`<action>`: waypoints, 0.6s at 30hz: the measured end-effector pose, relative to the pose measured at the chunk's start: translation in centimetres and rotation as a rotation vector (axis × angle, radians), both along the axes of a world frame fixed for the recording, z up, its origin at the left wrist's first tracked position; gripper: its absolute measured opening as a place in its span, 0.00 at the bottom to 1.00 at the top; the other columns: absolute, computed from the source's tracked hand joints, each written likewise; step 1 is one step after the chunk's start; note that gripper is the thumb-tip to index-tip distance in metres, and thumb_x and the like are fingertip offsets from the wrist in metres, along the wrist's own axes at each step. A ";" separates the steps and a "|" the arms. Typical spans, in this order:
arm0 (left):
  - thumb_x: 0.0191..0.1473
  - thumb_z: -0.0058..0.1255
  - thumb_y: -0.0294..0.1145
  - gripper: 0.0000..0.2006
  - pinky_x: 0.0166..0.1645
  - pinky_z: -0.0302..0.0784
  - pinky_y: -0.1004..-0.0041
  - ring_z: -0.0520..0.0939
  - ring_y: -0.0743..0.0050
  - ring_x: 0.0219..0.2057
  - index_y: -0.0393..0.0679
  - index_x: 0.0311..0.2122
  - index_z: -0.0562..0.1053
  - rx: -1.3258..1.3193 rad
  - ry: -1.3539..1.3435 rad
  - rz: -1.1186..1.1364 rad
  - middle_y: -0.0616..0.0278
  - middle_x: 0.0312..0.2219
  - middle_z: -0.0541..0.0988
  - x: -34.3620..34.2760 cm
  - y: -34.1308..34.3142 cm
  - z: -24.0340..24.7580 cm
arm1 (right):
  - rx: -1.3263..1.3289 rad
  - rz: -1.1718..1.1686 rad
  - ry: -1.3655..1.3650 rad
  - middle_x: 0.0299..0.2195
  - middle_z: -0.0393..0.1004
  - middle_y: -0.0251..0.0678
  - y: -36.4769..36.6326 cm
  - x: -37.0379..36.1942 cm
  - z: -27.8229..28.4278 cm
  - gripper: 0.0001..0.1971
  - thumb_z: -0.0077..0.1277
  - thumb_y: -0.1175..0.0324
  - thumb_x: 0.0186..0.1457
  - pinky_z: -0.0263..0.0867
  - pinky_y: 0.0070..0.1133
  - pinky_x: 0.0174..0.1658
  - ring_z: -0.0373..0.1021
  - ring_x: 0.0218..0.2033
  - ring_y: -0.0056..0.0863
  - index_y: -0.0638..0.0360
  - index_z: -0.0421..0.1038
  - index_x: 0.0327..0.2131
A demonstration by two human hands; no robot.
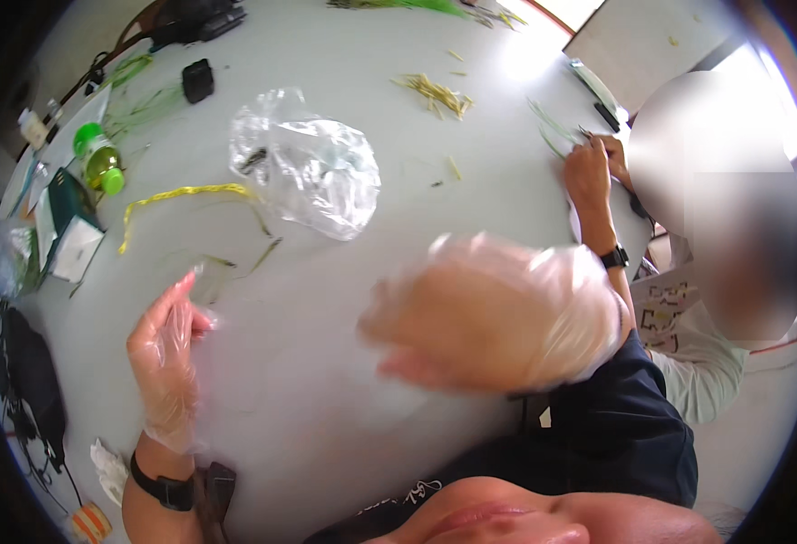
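My left hand (pixel 167 349), in a clear plastic glove, is at the left over the grey table (pixel 299 363). Its index finger stretches forward and the thumb stands apart, with nothing visible between them. My right hand (pixel 480 317), also gloved, is raised closer to the camera; its fingers are smeared by motion. Ahead of my left hand lie dark green plant scraps (pixel 267 254) and a yellow braided strip (pixel 185 190). Beyond them is a crumpled clear plastic bag (pixel 326 172); a small dark piece (pixel 253 160) shows at its left side.
At the right, another person's hands (pixel 589 168) work on thin green stems (pixel 548 131). Yellowish cut stalks (pixel 437 95) lie farther back. Left are a green-capped bottle (pixel 101 163), a dark green box (pixel 70 208), a black case (pixel 197 81) and a black bag with cords (pixel 31 381).
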State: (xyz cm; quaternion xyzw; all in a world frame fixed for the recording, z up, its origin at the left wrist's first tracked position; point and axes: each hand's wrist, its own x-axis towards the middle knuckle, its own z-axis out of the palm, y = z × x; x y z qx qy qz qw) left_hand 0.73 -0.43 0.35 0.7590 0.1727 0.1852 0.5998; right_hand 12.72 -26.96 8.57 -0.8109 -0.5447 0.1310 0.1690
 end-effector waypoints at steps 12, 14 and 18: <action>0.64 0.45 0.37 0.13 0.31 0.62 0.83 0.66 0.87 0.24 0.37 0.41 0.75 -0.129 -0.047 0.066 0.72 0.21 0.67 0.2 0.5 0.4 | -0.517 -0.801 0.005 0.23 0.75 0.37 -0.4 14.5 0.9 0.27 0.55 0.42 0.50 0.68 0.22 0.29 0.71 0.24 0.26 0.63 0.75 0.27; 0.63 0.46 0.37 0.13 0.31 0.62 0.82 0.66 0.87 0.24 0.37 0.41 0.75 -0.115 -0.047 0.060 0.72 0.21 0.67 0.2 0.4 0.5 | -0.654 -0.779 0.030 0.21 0.75 0.38 -0.3 14.9 -0.2 0.29 0.56 0.40 0.47 0.68 0.27 0.29 0.72 0.24 0.29 0.64 0.75 0.26; 0.63 0.46 0.35 0.12 0.31 0.63 0.82 0.66 0.87 0.24 0.37 0.40 0.75 -0.139 -0.064 0.016 0.71 0.22 0.69 -0.2 0.8 0.5 | -0.647 -0.755 0.096 0.22 0.75 0.38 0.2 15.3 -0.7 0.26 0.58 0.45 0.46 0.68 0.26 0.30 0.72 0.24 0.28 0.64 0.75 0.26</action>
